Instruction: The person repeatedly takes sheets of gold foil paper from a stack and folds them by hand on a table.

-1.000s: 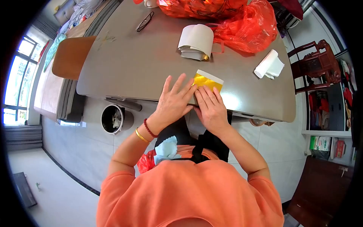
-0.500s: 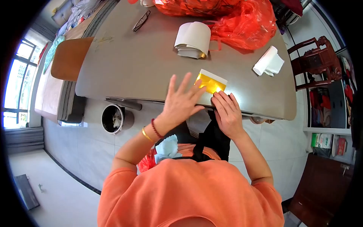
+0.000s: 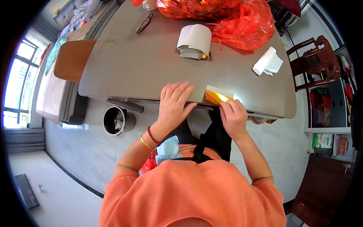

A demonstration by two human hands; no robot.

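Observation:
A small sheet of gold foil paper (image 3: 215,96) with a pale border sits near the table's front edge, its near side lifted and bent. My right hand (image 3: 233,117) pinches the sheet at its near right corner. My left hand (image 3: 174,104) rests palm down at the table edge, left of the sheet and apart from it, with fingers stretched out and thumb to the side. Farther back stands a curved stack of white-backed paper (image 3: 194,39), with a bit of gold showing at its lower corner.
Red plastic bags (image 3: 244,28) fill the back of the table (image 3: 132,72). Eyeglasses (image 3: 144,23) lie at the back left, and a roll of white paper or film (image 3: 267,62) at the right. A waste bin (image 3: 113,120) and a brown chair (image 3: 73,60) stand to the left.
My right hand has closed on the foil paper and shifted it right and toward me, bending it. My left hand has moved down off the sheet to the table edge.

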